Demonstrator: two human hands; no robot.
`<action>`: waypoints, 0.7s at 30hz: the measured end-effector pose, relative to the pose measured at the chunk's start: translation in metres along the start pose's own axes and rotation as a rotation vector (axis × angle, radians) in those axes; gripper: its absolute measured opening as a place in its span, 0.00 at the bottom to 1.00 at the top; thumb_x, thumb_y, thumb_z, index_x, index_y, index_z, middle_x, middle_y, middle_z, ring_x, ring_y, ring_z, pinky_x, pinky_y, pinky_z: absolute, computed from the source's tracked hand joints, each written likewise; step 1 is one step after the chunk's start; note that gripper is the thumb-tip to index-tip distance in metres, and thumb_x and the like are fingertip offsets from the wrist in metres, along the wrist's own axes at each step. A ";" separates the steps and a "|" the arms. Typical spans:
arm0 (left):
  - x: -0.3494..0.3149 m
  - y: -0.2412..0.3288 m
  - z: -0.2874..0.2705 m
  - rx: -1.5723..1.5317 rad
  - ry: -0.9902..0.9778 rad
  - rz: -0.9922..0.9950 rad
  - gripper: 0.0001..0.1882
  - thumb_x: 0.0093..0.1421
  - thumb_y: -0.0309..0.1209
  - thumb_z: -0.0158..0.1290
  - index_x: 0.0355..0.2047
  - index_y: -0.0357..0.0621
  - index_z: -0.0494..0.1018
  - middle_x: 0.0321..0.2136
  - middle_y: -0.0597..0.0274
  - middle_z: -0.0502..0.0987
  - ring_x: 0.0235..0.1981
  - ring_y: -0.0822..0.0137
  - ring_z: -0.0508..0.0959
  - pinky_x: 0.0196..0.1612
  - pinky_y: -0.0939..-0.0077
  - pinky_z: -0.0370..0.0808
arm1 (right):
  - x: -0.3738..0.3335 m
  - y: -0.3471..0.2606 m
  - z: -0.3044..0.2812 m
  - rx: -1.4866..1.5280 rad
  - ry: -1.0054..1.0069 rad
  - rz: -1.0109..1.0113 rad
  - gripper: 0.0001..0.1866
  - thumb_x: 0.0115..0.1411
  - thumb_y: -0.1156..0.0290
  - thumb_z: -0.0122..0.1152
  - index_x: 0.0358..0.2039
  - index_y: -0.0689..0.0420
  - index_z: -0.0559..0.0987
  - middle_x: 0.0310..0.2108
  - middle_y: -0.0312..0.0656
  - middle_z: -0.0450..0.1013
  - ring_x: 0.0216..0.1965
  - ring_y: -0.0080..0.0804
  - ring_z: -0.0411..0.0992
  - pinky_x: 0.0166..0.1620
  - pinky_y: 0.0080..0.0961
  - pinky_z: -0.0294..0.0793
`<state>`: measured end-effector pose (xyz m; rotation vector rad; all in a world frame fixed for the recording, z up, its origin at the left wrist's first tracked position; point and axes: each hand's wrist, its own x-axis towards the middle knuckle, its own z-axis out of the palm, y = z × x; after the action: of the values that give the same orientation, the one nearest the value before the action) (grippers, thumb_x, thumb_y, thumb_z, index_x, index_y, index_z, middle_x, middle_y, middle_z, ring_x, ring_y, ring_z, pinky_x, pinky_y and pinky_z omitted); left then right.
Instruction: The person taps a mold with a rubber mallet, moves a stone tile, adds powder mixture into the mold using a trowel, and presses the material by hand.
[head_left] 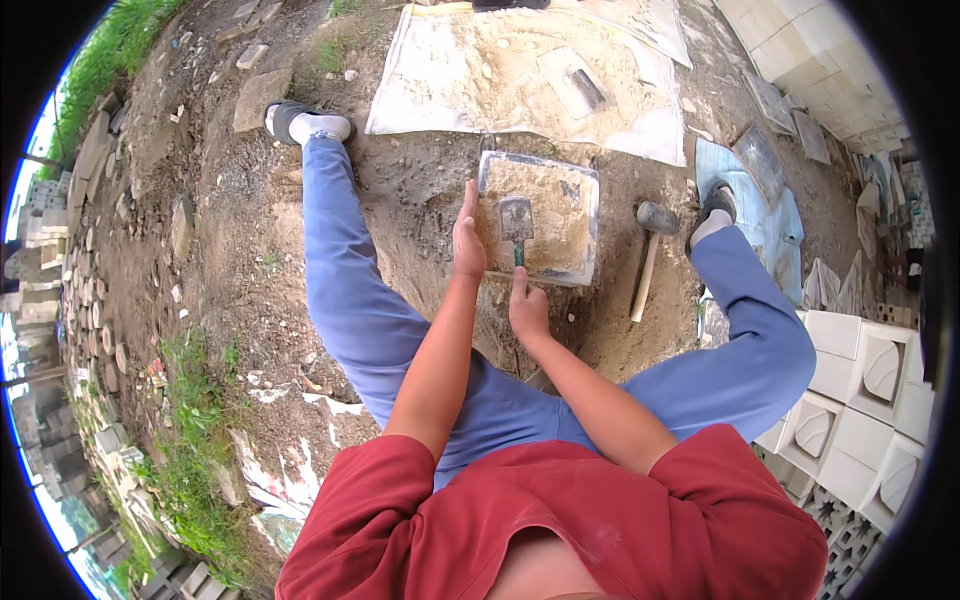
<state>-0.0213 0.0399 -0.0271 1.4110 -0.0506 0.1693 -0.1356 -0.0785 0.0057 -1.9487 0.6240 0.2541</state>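
A square grey mold [594, 228] lies on the ground between my legs, filled with pale sandy powder [558, 212]. My right hand [528, 308] is closed around the handle of a small flat-bladed trowel [517, 212]. Its blade rests on or just over the powder. Along the mold's left side, my left hand [469, 240] is held with fingers straight, against or very close to the rim. To the right of the mold lies a mallet [657, 218] with a dark head and a pale wooden handle.
Beyond the mold, a white sheet [400, 100] carries spread powder and a plastering float [575, 85] with a dark handle. A light blue sheet [785, 235] lies by my right foot. Patterned white blocks [850, 400] are stacked at the right; rubble and grass [190, 440] lie left.
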 end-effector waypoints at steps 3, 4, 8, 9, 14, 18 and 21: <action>0.006 0.001 0.010 0.018 -0.008 0.009 0.37 0.74 0.46 0.29 0.73 0.29 0.52 0.74 0.40 0.54 0.76 0.47 0.51 0.77 0.57 0.44 | 0.018 0.013 0.001 -0.048 -0.020 0.178 0.42 0.72 0.36 0.43 0.17 0.65 0.71 0.16 0.46 0.66 0.21 0.39 0.66 0.34 0.44 0.68; 0.002 -0.002 -0.001 0.046 0.011 0.005 0.37 0.74 0.46 0.29 0.73 0.29 0.52 0.74 0.40 0.54 0.76 0.47 0.50 0.77 0.57 0.44 | 0.005 0.008 0.005 0.002 -0.051 0.123 0.42 0.72 0.35 0.43 0.18 0.65 0.71 0.15 0.45 0.66 0.21 0.39 0.67 0.33 0.44 0.68; -0.001 -0.004 -0.002 0.106 0.027 -0.005 0.37 0.75 0.47 0.29 0.73 0.29 0.52 0.74 0.39 0.53 0.76 0.46 0.50 0.77 0.56 0.44 | -0.017 -0.007 -0.011 0.009 -0.023 -0.031 0.44 0.71 0.35 0.41 0.24 0.70 0.78 0.24 0.62 0.75 0.31 0.62 0.75 0.41 0.50 0.71; -0.001 -0.004 -0.003 0.123 0.028 -0.005 0.37 0.75 0.47 0.29 0.73 0.29 0.52 0.74 0.39 0.53 0.76 0.46 0.50 0.77 0.56 0.44 | -0.016 -0.008 -0.013 0.013 -0.018 -0.044 0.44 0.71 0.35 0.41 0.24 0.70 0.78 0.24 0.62 0.75 0.31 0.62 0.75 0.41 0.50 0.71; 0.002 0.003 0.012 0.311 -0.006 0.036 0.37 0.76 0.47 0.30 0.73 0.29 0.51 0.74 0.38 0.52 0.77 0.44 0.49 0.77 0.55 0.44 | -0.001 0.007 -0.025 0.130 -0.023 0.060 0.37 0.74 0.39 0.43 0.13 0.52 0.62 0.13 0.32 0.57 0.14 0.27 0.58 0.22 0.33 0.58; 0.008 0.008 0.022 0.688 -0.048 0.126 0.37 0.76 0.48 0.31 0.73 0.30 0.50 0.74 0.37 0.51 0.77 0.43 0.49 0.77 0.54 0.45 | 0.009 0.003 -0.041 0.377 -0.095 0.019 0.35 0.74 0.40 0.44 0.14 0.48 0.61 0.13 0.28 0.55 0.12 0.22 0.53 0.18 0.28 0.51; 0.007 0.010 0.038 1.036 -0.075 0.168 0.37 0.76 0.48 0.32 0.74 0.30 0.49 0.75 0.37 0.49 0.77 0.43 0.47 0.77 0.52 0.44 | 0.017 -0.003 -0.056 0.372 -0.069 -0.026 0.34 0.74 0.41 0.45 0.14 0.47 0.60 0.12 0.26 0.54 0.11 0.20 0.53 0.17 0.26 0.50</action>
<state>-0.0138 0.0045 -0.0107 2.4489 -0.1589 0.3043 -0.1250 -0.1331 0.0257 -1.5830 0.5562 0.1733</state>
